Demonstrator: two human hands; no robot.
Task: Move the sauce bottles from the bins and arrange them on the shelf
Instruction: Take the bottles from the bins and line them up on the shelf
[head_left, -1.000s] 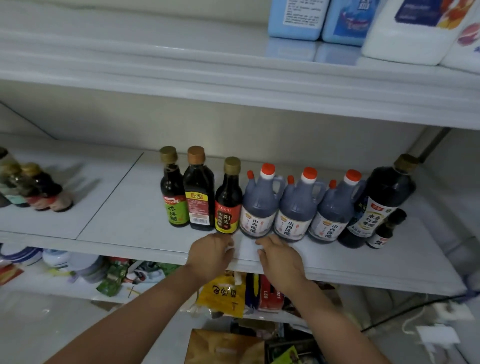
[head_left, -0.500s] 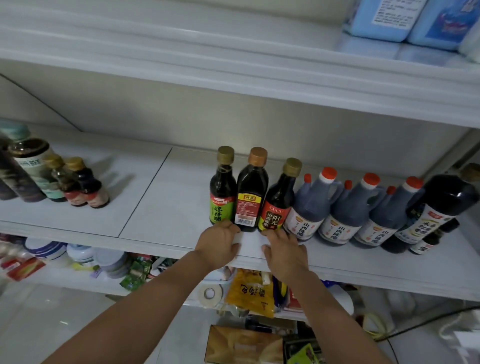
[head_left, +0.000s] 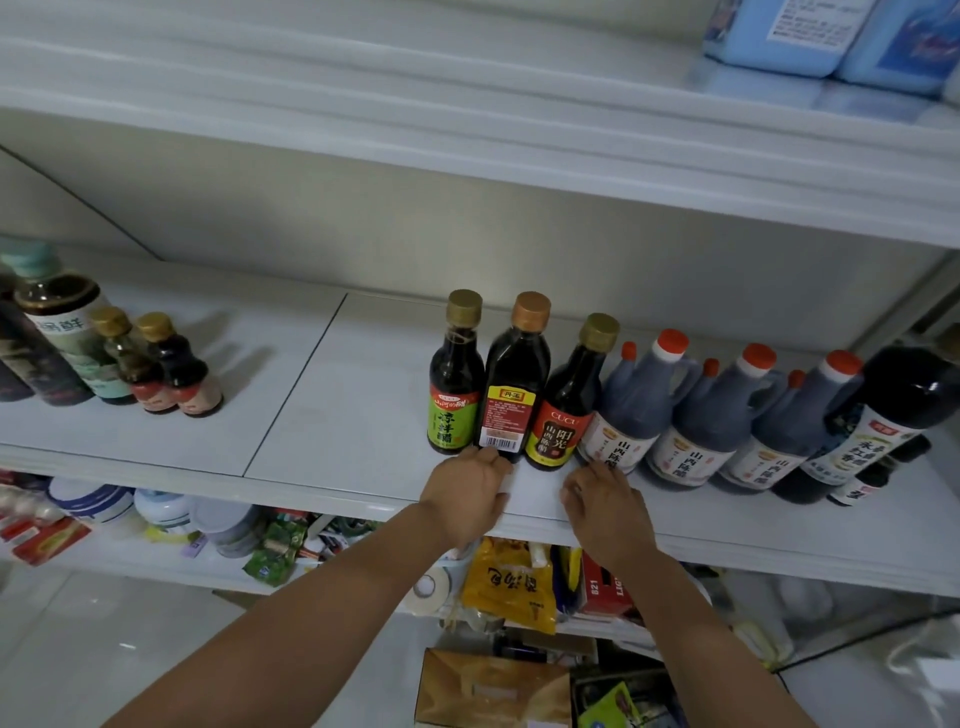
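A row of sauce bottles stands on the white middle shelf (head_left: 337, 441): a green-label bottle (head_left: 454, 400), a red-label bottle (head_left: 511, 395), a CUCU bottle (head_left: 566, 410), three grey jugs with red caps (head_left: 711, 415) and a big dark bottle (head_left: 883, 415). My left hand (head_left: 467, 493) rests on the shelf's front, fingertips touching the base of the red-label bottle. Beside it, my right hand (head_left: 605, 501) lies in front of the CUCU bottle and the first jug (head_left: 636, 405), holding nothing.
More dark bottles (head_left: 156, 364) stand at the shelf's left end, with bare shelf between the groups. A small bottle (head_left: 865, 483) stands in front of the big one. Blue containers (head_left: 789, 31) sit on the upper shelf. Packets and bowls (head_left: 509, 582) fill the lower shelf.
My view has swung left and closer. Both hands have slid a little left along the row, from below the CUCU bottle and jugs to below the red-label and CUCU bottles.
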